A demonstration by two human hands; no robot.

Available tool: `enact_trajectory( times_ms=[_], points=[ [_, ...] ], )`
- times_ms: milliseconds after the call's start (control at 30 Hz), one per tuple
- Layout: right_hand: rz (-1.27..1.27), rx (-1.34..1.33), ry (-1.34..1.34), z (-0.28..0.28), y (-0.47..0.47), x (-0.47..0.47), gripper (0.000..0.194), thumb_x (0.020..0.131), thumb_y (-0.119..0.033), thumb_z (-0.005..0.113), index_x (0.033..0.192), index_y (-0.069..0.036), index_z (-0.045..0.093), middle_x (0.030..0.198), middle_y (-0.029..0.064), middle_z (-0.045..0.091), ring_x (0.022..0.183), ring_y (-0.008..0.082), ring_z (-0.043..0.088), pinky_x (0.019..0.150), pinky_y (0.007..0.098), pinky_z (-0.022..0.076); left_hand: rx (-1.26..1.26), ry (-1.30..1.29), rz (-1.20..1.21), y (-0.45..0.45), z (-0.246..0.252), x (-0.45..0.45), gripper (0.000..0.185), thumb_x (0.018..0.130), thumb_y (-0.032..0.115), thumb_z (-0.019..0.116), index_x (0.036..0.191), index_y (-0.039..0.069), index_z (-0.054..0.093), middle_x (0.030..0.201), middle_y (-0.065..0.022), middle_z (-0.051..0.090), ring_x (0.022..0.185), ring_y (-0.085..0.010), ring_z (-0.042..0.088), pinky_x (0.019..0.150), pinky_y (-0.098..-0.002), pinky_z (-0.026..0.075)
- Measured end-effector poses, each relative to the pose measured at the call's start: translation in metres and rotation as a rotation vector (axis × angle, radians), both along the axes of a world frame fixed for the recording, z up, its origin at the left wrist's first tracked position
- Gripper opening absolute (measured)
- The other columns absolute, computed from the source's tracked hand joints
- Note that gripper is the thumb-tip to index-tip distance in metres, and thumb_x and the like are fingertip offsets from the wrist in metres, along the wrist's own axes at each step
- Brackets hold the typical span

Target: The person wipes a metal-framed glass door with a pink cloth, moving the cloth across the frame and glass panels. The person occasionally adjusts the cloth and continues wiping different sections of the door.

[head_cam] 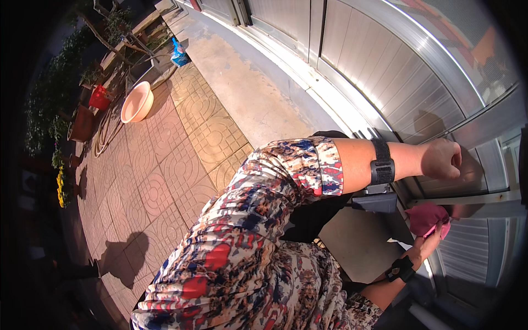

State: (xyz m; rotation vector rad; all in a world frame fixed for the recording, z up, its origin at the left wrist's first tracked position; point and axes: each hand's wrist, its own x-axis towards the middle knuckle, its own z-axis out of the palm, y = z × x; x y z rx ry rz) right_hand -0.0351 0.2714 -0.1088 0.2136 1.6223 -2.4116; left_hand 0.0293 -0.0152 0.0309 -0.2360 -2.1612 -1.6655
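My left hand is curled into a loose fist in front of the metal door frame, its forearm stretched across the view; nothing shows in it. Lower down, my right hand grips a bunched pink cloth. The cloth is against or very close to the frame's horizontal rail; contact is hard to tell. Behind both hands stand ribbed metal panels, and a mesh or glass pane fills the upper right. Black straps with devices sit on both forearms.
A bright sill runs along the panels, beside a worn concrete strip. Patterned paving tiles lie left. On them are a pale basin, a coiled hose, a red bucket, a blue bag and potted plants.
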Motion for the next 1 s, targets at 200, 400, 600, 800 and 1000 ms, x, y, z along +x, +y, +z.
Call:
enact_trajectory(
  times_ms=[200,400,600,800,1000],
  points=[
    [-0.015,0.050,0.091,-0.025,0.007,-0.011,0.039,0.095,-0.022,0.062,0.129,-0.003,0.055,0.119,0.0112,0.064,0.101,0.0224,0.066,0.087,0.0362,0.0546,0.016,0.019,-0.004,-0.001,-0.004,-0.001,0.035,0.077,0.025,0.070,0.098,-0.003,0.067,0.092,-0.0160,0.070,0.088,-0.0267,0.068,0.078,-0.0352,0.054],
    [0.000,0.021,-0.069,-0.107,0.001,-0.013,0.038,0.095,-0.015,0.059,0.130,-0.003,0.053,0.120,0.0125,0.063,0.105,0.0250,0.064,0.092,0.0381,0.0536,0.064,-0.007,0.006,0.000,-0.001,0.000,0.031,0.071,0.022,0.071,0.092,-0.001,0.068,0.091,-0.0172,0.070,0.088,-0.0299,0.068,0.078,-0.0365,0.054],
    [0.031,-0.085,-0.090,-0.129,-0.005,-0.013,0.036,0.095,-0.008,0.055,0.132,-0.008,0.053,0.124,0.0112,0.061,0.111,0.0260,0.062,0.094,0.0389,0.0522,0.012,-0.080,-0.001,-0.004,0.001,0.004,0.037,0.078,0.025,0.068,0.102,-0.003,0.065,0.094,-0.0153,0.070,0.090,-0.0251,0.067,0.078,-0.0346,0.053],
    [0.074,-0.064,-0.158,-0.115,-0.012,-0.010,0.030,0.096,-0.008,0.054,0.126,-0.010,0.055,0.121,0.0091,0.062,0.107,0.0247,0.063,0.092,0.0392,0.0529,-0.005,-0.097,-0.008,-0.006,0.000,-0.002,0.038,0.078,0.025,0.068,0.104,-0.003,0.064,0.094,-0.0149,0.069,0.089,-0.0245,0.067,0.079,-0.0341,0.053],
    [0.088,0.001,0.080,-0.029,-0.004,-0.013,0.029,0.097,-0.013,0.055,0.126,-0.010,0.055,0.116,0.0097,0.064,0.104,0.0233,0.064,0.089,0.0381,0.0530,0.020,-0.142,0.000,-0.002,-0.008,-0.010,0.040,0.078,0.025,0.069,0.106,-0.003,0.064,0.098,-0.0150,0.069,0.092,-0.0253,0.066,0.080,-0.0348,0.053]
  ],
)
